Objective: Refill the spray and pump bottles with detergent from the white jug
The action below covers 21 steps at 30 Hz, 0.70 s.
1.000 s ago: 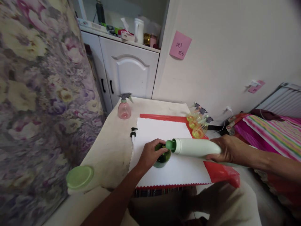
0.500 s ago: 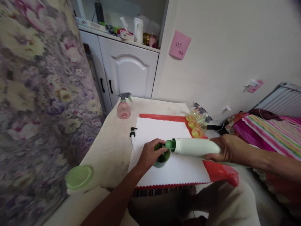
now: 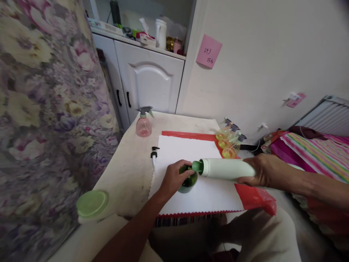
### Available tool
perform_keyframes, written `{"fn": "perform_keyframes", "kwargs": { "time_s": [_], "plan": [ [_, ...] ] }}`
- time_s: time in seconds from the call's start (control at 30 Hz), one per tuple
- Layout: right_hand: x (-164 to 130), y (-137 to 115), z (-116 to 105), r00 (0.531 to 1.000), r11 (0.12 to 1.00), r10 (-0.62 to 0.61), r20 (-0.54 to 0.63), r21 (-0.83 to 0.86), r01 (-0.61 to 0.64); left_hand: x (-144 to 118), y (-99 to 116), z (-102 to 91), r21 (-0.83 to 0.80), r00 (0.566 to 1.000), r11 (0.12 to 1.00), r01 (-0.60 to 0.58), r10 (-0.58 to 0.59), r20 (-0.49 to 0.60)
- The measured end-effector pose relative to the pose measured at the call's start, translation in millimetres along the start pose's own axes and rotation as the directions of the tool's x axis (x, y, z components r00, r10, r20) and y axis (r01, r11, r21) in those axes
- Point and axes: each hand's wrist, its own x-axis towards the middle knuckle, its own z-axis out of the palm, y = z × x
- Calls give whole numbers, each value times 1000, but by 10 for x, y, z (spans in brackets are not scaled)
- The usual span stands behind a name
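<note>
My left hand (image 3: 176, 177) is closed round the top of a dark green bottle (image 3: 187, 185) that stands on a white sheet (image 3: 209, 198). In my right hand (image 3: 259, 170) is a pale green cylindrical bottle (image 3: 225, 169), held tilted on its side with its mouth to the left. The green spout (image 3: 196, 166) at that mouth is right above the dark bottle's opening, which my fingers partly hide. Whether liquid runs out cannot be made out. A black pump head (image 3: 154, 154) with a white tube lies at the sheet's left edge.
On the table (image 3: 131, 160), a pink spray bottle (image 3: 143, 125) stands at the back left. Several yellow spray bottles (image 3: 228, 143) cluster at the back right. A green-lidded tub (image 3: 92, 204) is at the front left; red plastic (image 3: 256, 198) lies under the sheet.
</note>
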Motion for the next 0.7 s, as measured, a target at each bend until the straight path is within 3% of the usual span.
{"fn": "perform_keyframes", "kwargs": {
  "time_s": [0.7],
  "plan": [
    [20, 19, -16, 1000, 999, 0, -4, -53, 0, -2, -6, 4, 17, 1000, 1000, 5, -5, 1]
  ]
}}
